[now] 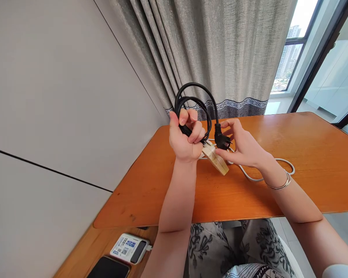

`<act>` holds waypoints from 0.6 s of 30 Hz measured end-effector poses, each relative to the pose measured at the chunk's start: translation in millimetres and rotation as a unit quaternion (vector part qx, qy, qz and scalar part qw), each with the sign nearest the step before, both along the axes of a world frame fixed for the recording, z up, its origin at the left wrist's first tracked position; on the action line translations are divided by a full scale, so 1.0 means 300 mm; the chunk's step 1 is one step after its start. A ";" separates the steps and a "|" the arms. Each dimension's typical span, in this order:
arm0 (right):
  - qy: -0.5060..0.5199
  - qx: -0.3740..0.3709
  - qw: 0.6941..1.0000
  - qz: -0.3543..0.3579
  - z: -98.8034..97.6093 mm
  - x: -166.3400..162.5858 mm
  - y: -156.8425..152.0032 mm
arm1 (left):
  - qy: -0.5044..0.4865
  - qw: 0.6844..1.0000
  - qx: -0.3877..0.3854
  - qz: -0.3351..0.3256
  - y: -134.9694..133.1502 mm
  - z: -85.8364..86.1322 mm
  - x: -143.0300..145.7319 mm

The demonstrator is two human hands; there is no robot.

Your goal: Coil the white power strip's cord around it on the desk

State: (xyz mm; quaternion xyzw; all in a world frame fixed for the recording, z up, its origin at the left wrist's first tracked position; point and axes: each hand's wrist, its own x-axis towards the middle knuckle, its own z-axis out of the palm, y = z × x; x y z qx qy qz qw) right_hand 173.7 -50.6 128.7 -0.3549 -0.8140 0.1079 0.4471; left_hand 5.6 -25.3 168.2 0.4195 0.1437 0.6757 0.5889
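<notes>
Several loops of a black power cord (195, 99) are gathered in my left hand (188, 135), whose fingers are wrapped round them above the table. The cord's end arches over to the right and hangs down to a black plug (221, 139) with metal prongs. Around that plug, my right hand (242, 144) has its thumb and fingers spread apart; whether the fingertips touch it I cannot tell. Just below, a beige elongated block (216, 159) slants beside my left wrist, its upper end near the cord and partly hidden by the hand.
A white cable (251, 178) curves across the orange-brown wooden table (316, 162). On a lower wooden surface at the bottom left lie a white power bank (130, 248) and a black phone (108, 268). A grey wall (55, 88) borders the left; a curtain (234, 50) hangs behind.
</notes>
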 end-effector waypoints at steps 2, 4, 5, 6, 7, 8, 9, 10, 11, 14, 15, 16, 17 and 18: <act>0.022 -0.001 1.000 0.021 -0.002 -0.001 0.000 | 0.015 1.000 -0.017 0.012 -0.006 0.009 -0.003; 0.033 0.006 0.999 0.030 -0.005 -0.001 0.004 | 0.027 1.000 -0.006 -0.005 -0.008 0.007 -0.004; 0.038 0.012 0.999 0.028 -0.007 0.000 0.009 | 0.029 0.999 0.004 -0.021 -0.007 0.004 -0.005; 0.047 0.017 0.998 0.024 -0.010 0.000 0.015 | 0.024 0.999 0.012 -0.035 -0.006 -0.001 -0.004; 0.063 0.019 0.998 0.018 -0.015 0.000 0.023 | 0.016 0.999 0.016 -0.047 -0.004 -0.005 -0.004; 0.087 0.017 0.996 0.014 -0.020 0.000 0.032 | 0.007 0.998 0.016 -0.057 -0.003 -0.010 -0.003; 0.117 0.009 0.993 0.013 -0.026 -0.001 0.042 | -0.002 0.998 0.012 -0.064 -0.002 -0.014 0.000; 0.150 -0.002 0.989 0.016 -0.032 -0.003 0.051 | -0.009 0.997 0.005 -0.071 -0.003 -0.017 0.003; 0.181 -0.019 0.983 0.026 -0.037 -0.005 0.059 | -0.013 0.997 -0.004 -0.079 -0.004 -0.019 0.007; 0.255 -0.111 0.956 0.095 -0.039 -0.016 0.066 | -0.011 0.993 -0.034 -0.113 -0.011 -0.023 0.023; 0.280 -0.151 0.940 0.124 -0.035 -0.020 0.062 | -0.011 0.991 -0.042 -0.125 -0.015 -0.024 0.029; 0.308 -0.192 0.919 0.152 -0.029 -0.024 0.057 | -0.014 0.989 -0.050 -0.135 -0.018 -0.024 0.034; 0.338 -0.227 0.896 0.175 -0.022 -0.028 0.051 | -0.020 0.988 -0.056 -0.143 -0.021 -0.024 0.039; 0.367 -0.255 0.873 0.193 -0.015 -0.032 0.046 | -0.027 0.987 -0.062 -0.148 -0.025 -0.024 0.044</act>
